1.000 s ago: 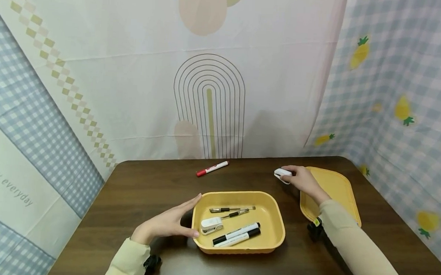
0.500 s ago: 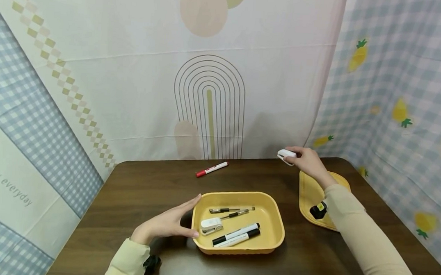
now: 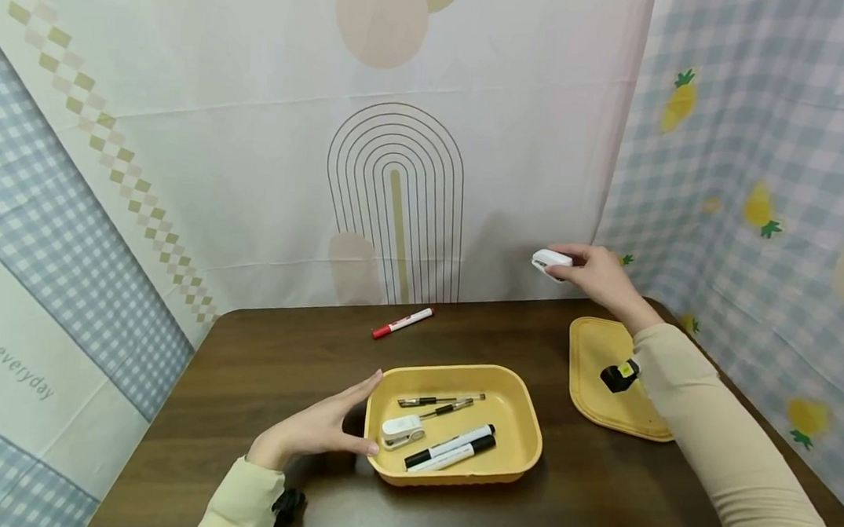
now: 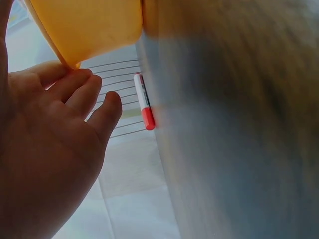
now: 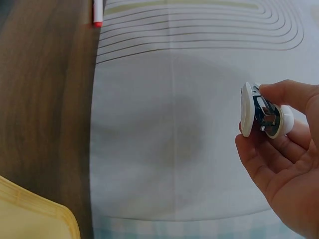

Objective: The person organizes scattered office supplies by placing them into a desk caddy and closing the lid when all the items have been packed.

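Note:
My right hand (image 3: 598,279) holds a small white stapler (image 3: 551,261) up in front of the wall cloth, pinched between thumb and fingers. Metal parts show between the stapler's white halves (image 5: 246,109) in the right wrist view. My left hand (image 3: 319,426) rests against the left side of the yellow tray (image 3: 517,425), thumb at the near corner and fingers at the far one. Its fingers lie relaxed along the outer wall in the left wrist view. Inside the tray are another white stapler (image 3: 402,430), two black-capped markers (image 3: 451,449) and two slim pens (image 3: 447,408).
A red-capped marker (image 3: 403,324) lies near the table's back edge. To the right is a yellow lid (image 3: 591,357), flat on the brown table (image 3: 284,352) and partly under the right forearm. Patterned cloth hangs behind and at both sides.
My right hand has lifted the white stapler from the table near the lid to a height against the back cloth. The left hand has stayed at the tray.

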Demonstrator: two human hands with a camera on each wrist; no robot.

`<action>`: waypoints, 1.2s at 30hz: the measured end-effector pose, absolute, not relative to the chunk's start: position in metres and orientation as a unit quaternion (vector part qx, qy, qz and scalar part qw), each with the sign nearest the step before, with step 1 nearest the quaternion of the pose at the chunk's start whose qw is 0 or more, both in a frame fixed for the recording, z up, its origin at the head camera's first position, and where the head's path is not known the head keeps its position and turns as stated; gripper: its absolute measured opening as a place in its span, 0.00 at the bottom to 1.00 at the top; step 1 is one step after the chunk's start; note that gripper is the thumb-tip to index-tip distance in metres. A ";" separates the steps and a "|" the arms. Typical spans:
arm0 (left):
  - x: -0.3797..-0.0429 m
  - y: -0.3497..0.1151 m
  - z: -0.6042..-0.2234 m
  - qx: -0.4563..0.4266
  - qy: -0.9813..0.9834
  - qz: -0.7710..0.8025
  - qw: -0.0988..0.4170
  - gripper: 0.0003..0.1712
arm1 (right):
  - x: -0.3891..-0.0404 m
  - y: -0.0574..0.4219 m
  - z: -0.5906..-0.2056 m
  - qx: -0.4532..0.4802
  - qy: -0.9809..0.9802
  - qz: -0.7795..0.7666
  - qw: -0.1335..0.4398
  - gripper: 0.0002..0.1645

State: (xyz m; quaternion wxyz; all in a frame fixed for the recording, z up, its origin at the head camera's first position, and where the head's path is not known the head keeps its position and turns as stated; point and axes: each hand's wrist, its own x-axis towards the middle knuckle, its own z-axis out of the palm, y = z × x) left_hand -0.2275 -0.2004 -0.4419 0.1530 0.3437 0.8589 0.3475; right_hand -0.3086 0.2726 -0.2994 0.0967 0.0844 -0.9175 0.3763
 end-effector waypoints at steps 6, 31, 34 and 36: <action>-0.229 -0.200 -0.441 0.354 0.856 0.342 0.157 0.65 | -0.299 0.264 -0.286 0.098 -0.921 0.363 0.106 0.33; -0.228 -0.196 -0.445 0.357 0.855 0.336 0.169 0.64 | -0.253 0.212 -0.262 0.246 -0.897 0.360 0.075 0.25; -0.228 -0.198 -0.441 0.355 0.857 0.336 0.165 0.65 | -0.250 0.208 -0.259 0.264 -0.898 0.342 0.081 0.24; -0.228 -0.199 -0.438 0.355 0.858 0.333 0.163 0.65 | -0.249 0.205 -0.257 0.275 -0.898 0.333 0.084 0.24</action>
